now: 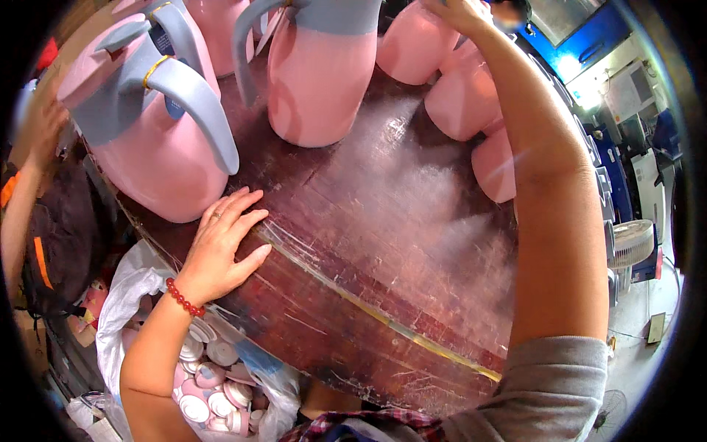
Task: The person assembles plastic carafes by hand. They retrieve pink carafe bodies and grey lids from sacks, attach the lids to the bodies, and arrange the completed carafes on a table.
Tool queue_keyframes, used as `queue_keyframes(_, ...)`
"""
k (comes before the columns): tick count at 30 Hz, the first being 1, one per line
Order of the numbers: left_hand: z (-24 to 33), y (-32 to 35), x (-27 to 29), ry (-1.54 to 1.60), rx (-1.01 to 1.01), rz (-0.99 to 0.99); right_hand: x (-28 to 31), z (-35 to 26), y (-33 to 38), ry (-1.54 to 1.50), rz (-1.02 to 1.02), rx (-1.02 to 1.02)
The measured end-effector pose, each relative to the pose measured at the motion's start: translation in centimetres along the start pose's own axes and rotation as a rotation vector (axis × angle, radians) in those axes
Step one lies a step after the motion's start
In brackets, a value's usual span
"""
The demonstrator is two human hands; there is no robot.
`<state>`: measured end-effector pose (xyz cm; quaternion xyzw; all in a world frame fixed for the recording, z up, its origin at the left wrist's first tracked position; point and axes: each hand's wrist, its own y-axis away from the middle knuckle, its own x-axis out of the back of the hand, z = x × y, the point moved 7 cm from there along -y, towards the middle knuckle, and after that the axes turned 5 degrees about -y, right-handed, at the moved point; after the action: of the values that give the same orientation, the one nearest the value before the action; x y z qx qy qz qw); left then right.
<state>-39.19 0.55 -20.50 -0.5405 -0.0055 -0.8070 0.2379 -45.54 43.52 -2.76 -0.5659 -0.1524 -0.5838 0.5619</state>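
My left hand (224, 243) lies on the dark red tabletop with fingers spread, holding nothing; a red bead bracelet circles its wrist. Just beyond its fingertips stands a pink jug (158, 162) with a grey collar and handle, a yellow tie round the handle. A similar pink and grey jug (320, 88) stands farther back. My right arm stretches to the far right, where my right hand (462, 13) is at the top of a pink jug body (414, 46). The picture's edge cuts off its fingers, so their grip is hidden. More pink bodies (462, 103) stand close beside my forearm.
Below the table's left edge, a white sack (121, 295) holds many pink and white lids (210, 376). Another person's hand (48, 129) shows at the far left, next to the jugs. A yellowish strip (398, 326) runs along the worn tabletop (383, 243). A fan (631, 243) stands at right.
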Motion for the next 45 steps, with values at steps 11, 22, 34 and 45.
queue_keyframes(11,0.1,0.5,0.3,0.023,-0.009,0.05,3.7,1.8,6.5,-0.518,-0.091,0.519)
queue_keyframes(22,-1.1,1.0,-0.5,0.026,-0.059,0.141,20.2,-4.6,28.8,-0.628,-0.18,0.404)
queue_keyframes(34,19.8,5.0,-5.3,0.273,-0.188,-0.025,27.8,2.7,49.0,-0.641,-0.38,0.09)
queue_keyframes(45,46.9,-0.7,1.5,-0.011,-0.598,0.236,33.4,5.5,80.6,-0.785,0.473,-0.498)
